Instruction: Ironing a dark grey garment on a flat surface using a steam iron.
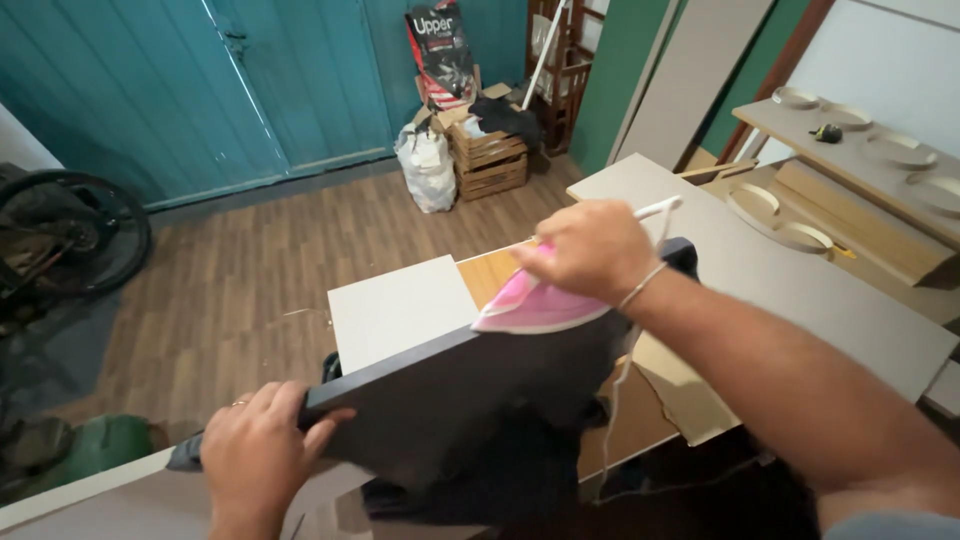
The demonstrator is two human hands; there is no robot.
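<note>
My left hand [262,440] grips the near end of a long dark board [420,385] that stands on its edge, fingers curled over the top. My right hand [590,248] holds a pink and white clothes iron [535,303] pressed on the board's upper edge near its far end. The iron's white cord [655,208] loops up behind my wrist and hangs down past the board. A white panel [400,308] and a wood-coloured one [492,273] lie flat behind the dark board.
Large grey panels [800,290] lie on the right, with round cut-outs and rings [770,205] on them. A shelf board [870,150] carries more rings. Wooden crates [488,155], a white bag [428,165] and a black sack stand by the teal wall. A bicycle wheel [70,235] is at left.
</note>
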